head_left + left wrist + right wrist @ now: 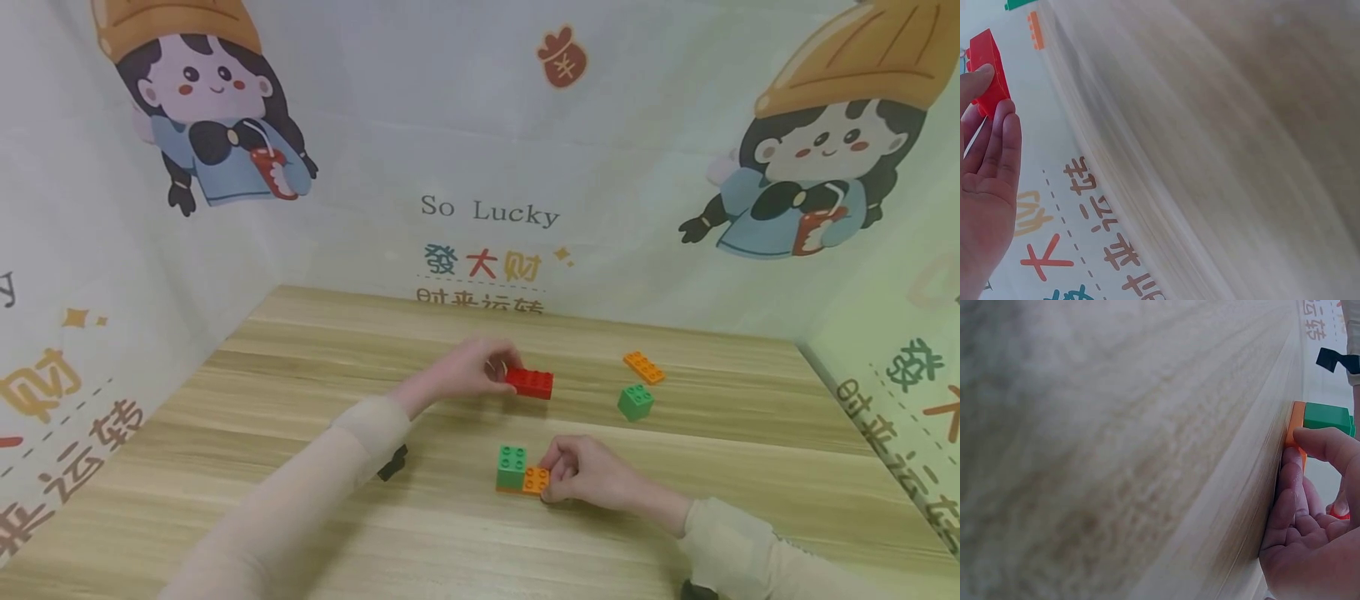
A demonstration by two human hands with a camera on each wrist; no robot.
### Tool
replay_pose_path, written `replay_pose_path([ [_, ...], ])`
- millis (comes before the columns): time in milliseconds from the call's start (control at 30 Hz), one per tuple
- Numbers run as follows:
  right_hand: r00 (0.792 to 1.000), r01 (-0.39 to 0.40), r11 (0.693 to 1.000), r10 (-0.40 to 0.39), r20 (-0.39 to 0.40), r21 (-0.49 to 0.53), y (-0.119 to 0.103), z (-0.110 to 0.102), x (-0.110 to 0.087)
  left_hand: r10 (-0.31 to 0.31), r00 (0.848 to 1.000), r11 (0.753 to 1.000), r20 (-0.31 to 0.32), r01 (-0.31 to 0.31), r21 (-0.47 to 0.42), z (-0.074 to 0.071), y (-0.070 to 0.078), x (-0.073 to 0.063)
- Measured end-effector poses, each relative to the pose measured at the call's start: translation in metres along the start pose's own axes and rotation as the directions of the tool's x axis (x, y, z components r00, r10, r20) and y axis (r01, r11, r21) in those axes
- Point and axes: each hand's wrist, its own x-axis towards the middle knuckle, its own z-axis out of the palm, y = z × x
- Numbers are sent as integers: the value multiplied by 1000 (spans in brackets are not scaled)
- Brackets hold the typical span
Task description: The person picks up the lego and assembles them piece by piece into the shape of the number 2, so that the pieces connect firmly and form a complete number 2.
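Observation:
My left hand (480, 368) pinches a red building block (532, 383) by its left end, thumb and fingers on opposite sides. The left wrist view shows the same red block (988, 69) between thumb and fingertips. Nearer to me, my right hand (592, 472) pinches the right end of a flat orange block (536, 479). A square green block (512, 467) stands on the left half of that orange block. In the right wrist view the thumb and fingers grip the orange block (1295, 419) low against the table, with the green block (1327, 417) on it.
A second green block (636, 402) and another flat orange block (644, 367) lie on the wooden table (315, 350) to the right of the red one. A printed cloth (480, 150) hangs behind and along both sides of the table.

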Motion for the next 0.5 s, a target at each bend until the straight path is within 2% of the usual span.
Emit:
replay_pose_path([
  [267,1000,1,1000,-1,-10,-15,3,1,1,-2,1000,1000,27,2,-24,6,4,-15],
  [500,1000,5,1000,-5,-9,-18,2,1,1,-6,1000,999,21,7,-52,9,9,-27],
])
